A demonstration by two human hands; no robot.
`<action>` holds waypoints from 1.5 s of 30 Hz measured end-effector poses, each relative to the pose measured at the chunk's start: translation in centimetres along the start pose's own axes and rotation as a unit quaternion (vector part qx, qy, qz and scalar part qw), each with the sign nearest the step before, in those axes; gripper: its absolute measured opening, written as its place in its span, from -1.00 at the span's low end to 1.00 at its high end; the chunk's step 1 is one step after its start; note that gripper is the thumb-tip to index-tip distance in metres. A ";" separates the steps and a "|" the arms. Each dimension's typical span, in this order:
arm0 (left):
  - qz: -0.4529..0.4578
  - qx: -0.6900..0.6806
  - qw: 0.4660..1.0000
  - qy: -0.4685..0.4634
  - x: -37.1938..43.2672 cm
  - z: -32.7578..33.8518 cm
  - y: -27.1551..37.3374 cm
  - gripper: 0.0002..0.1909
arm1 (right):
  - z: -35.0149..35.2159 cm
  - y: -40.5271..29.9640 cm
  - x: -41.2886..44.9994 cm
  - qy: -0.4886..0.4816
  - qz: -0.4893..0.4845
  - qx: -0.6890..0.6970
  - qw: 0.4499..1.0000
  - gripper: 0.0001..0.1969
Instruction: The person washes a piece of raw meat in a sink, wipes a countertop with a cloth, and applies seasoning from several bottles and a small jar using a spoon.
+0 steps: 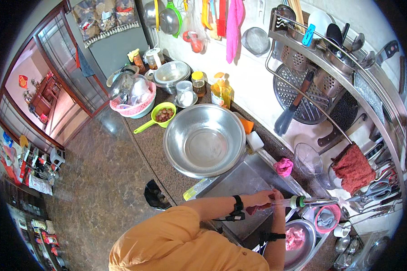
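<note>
My left hand (pixel 265 197) and my right hand (pixel 278 195) meet over the stainless steel sink (pixel 239 216). They close around a dark red strip of raw meat (pixel 257 209), which hangs out below my left wrist. The fingers overlap, so their exact grip is partly hidden. Water runs onto the hands from the chrome faucet (pixel 320 200), whose spout has a green and white tip. Beside my right forearm, pale pink pieces of raw meat (pixel 295 238) lie in a metal basin (pixel 303 259).
A large steel bowl (pixel 205 149) overlaps the sink's far edge. On the granite counter (pixel 156 152) are a lime-green ladle (pixel 146 127) of round fruit, a pink basket (pixel 149 98) and an orange-juice-coloured soap bottle (pixel 223 93). A metal rack (pixel 356 84) of utensils overhangs the right side.
</note>
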State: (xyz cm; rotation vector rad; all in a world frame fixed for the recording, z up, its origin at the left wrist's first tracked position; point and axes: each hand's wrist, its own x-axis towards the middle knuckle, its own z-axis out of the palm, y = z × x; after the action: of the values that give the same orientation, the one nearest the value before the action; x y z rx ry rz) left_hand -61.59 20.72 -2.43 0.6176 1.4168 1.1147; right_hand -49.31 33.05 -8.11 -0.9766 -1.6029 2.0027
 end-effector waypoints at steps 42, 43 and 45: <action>0.032 -0.325 0.944 -0.043 3.1 -1.4 -13.4 -0.65 | 5.5 -5.0 -8.9 -0.107 0.023 0.203 0.973 -0.64; -0.060 -0.409 0.906 -0.090 3.4 -1.3 -13.1 -0.69 | 4.7 -3.9 -8.3 -0.106 0.024 0.203 0.973 -0.64; -0.049 -0.415 0.905 -0.080 2.1 0.1 -10.9 -0.70 | 3.2 -0.7 -7.1 0.091 0.009 0.238 0.967 -0.64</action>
State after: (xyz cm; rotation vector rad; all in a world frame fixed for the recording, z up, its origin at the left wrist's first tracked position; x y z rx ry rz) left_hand -59.31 18.20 -13.03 0.0161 0.7054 1.4084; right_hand -46.95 26.23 -5.18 -0.9479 -0.9520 2.0969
